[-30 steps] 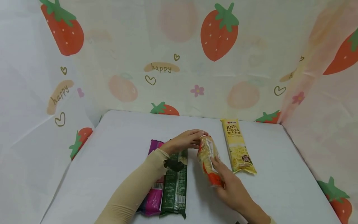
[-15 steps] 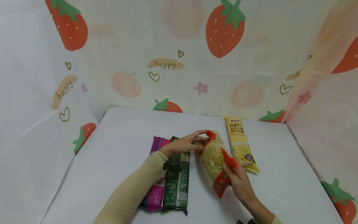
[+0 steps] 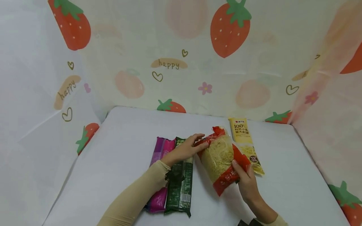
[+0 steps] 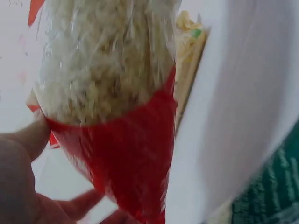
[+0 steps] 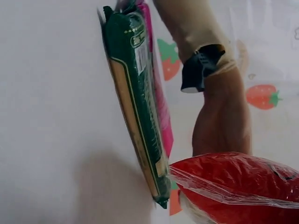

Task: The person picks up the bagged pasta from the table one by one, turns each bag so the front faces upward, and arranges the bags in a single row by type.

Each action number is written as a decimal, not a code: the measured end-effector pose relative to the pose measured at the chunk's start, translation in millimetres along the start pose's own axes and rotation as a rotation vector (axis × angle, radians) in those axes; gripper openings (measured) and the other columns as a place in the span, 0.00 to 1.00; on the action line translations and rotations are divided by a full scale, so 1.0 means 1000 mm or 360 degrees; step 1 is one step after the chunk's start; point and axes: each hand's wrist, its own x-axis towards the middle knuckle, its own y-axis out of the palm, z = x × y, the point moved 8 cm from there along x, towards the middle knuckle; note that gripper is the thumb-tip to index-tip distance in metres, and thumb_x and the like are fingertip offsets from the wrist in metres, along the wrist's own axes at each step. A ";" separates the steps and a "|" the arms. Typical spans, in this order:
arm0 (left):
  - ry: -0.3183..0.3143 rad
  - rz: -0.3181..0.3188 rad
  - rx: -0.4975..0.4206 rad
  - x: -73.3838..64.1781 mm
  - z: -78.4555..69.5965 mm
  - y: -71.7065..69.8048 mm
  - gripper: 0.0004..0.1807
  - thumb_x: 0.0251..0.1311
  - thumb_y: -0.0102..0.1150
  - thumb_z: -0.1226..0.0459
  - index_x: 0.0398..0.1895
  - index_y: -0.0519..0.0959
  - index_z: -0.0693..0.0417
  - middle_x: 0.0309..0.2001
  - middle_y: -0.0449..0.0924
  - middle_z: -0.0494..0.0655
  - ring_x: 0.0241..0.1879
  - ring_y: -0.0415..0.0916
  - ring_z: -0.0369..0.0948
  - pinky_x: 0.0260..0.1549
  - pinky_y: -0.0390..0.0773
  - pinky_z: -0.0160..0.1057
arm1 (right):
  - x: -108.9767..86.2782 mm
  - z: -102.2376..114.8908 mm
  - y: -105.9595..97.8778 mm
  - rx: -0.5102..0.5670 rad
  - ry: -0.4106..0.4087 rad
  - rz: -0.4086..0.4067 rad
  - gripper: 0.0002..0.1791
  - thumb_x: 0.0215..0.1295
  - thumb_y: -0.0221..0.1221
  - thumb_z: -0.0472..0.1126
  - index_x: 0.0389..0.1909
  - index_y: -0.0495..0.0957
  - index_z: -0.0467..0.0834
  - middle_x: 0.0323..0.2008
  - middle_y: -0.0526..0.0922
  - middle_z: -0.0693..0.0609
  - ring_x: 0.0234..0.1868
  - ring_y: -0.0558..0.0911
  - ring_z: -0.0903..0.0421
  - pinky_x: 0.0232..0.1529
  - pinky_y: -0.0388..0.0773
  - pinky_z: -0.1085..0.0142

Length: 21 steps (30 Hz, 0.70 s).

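Observation:
A clear bag with red ends [image 3: 219, 157], filled with pale noodle-like pieces, is held tilted above the white table between both hands. The left hand [image 3: 186, 149] grips its upper left red end; in the left wrist view the thumb [image 4: 30, 140] lies at the bag's edge and the fingers reach round its red end. On the lower right side, the right hand [image 3: 248, 185] holds the bag with the thumb on its face, other fingers hidden behind. Below the left forearm lie a green pack [image 3: 181, 194] and a purple-pink pack [image 3: 158, 201], side by side and partly covered.
Behind the bag to the right lies a yellow pasta pack [image 3: 240, 133], partly overlapped by it. Strawberry-printed cloth [image 3: 169, 31] walls the back and sides of the table [image 3: 127, 131]. A black wrist strap [image 5: 201, 67] sits on the left wrist.
The bag has been turned so its broad clear face shows, and its lower end has swung right with the right hand. The left hand keeps to the upper end. The view shifts slightly.

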 end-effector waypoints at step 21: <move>-0.0296 -0.0234 -0.0243 -0.020 0.011 -0.019 0.56 0.74 0.60 0.39 0.90 0.38 0.48 0.84 0.46 0.66 0.79 0.60 0.62 0.72 0.69 0.64 | 0.009 0.007 0.011 0.0433 -0.0142 -0.0056 0.13 0.86 0.50 0.41 0.65 0.65 0.50 0.55 0.77 0.55 0.53 0.79 0.61 0.51 0.83 0.69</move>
